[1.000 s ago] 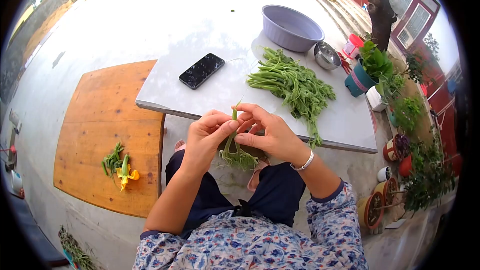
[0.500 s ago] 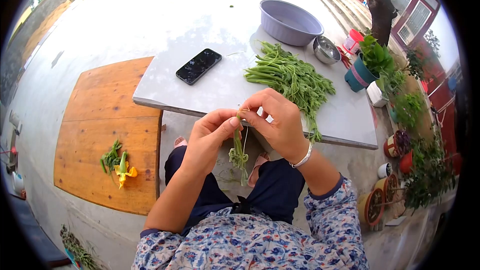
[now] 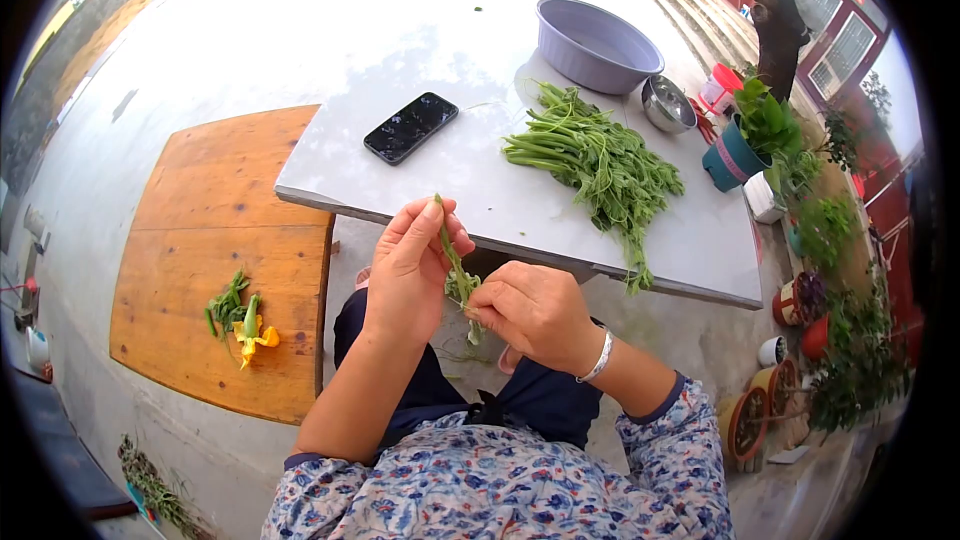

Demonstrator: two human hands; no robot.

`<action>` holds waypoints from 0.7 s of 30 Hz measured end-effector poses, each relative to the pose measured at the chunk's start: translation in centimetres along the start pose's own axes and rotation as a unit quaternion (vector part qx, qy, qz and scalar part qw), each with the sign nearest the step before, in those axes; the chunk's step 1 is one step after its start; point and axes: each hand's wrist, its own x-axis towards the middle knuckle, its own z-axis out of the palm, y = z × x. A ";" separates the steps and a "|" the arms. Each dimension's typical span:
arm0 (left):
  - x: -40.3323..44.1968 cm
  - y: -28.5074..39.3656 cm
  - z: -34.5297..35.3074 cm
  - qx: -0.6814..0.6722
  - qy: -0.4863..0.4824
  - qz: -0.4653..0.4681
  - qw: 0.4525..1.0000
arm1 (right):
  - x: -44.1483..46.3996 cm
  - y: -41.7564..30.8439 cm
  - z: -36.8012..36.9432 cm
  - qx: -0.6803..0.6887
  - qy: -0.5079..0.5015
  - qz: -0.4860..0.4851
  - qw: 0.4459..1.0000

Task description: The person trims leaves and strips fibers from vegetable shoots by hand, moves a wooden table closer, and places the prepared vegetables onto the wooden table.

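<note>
Between my two hands is a green leafy stem [image 3: 451, 252], its tip pointing up and its leaves hanging low. My left hand [image 3: 412, 265] holds the upper part between thumb and fingers. Pinched together near the leaves, the fingers of my right hand [image 3: 530, 312] touch its lower part. A heap of green leafy stems [image 3: 600, 160] lies on the pale table [image 3: 400, 185], beyond my right hand. Left of the heap is a black phone [image 3: 411, 128].
Behind the heap stand a purple basin [image 3: 600, 58] and a metal bowl [image 3: 668, 105]. On the wooden board [image 3: 220, 230] at the left lie green scraps [image 3: 229, 302] and a yellow flower [image 3: 256, 335]. Potted plants [image 3: 752, 135] line the right side.
My right hand has moved down from the stem's top to its lower, leafy part. My left hand has turned and shifted slightly left and up, still holding the stem.
</note>
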 end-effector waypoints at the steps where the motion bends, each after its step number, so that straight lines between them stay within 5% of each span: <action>1: 0.2 0.3 -0.2 0.000 0.002 0.001 1.000 | -0.7 -0.2 -0.1 0.002 -0.001 -0.001 1.000; 4: 0.9 1.1 -0.4 0.025 0.004 0.057 0.998 | -3.3 -0.5 0.2 0.035 -0.167 0.033 0.985; 10: 2.4 2.2 -1.6 0.026 0.003 0.076 0.997 | -11.2 2.1 4.7 -0.020 -0.312 0.043 0.949; 16: 2.7 4.9 -1.9 0.027 -0.021 0.124 0.992 | -18.0 5.9 10.4 -0.091 -0.386 0.069 0.915; 21: 1.9 5.3 -2.0 0.040 -0.050 0.073 0.995 | -14.3 5.9 10.8 -0.150 -0.328 0.118 0.925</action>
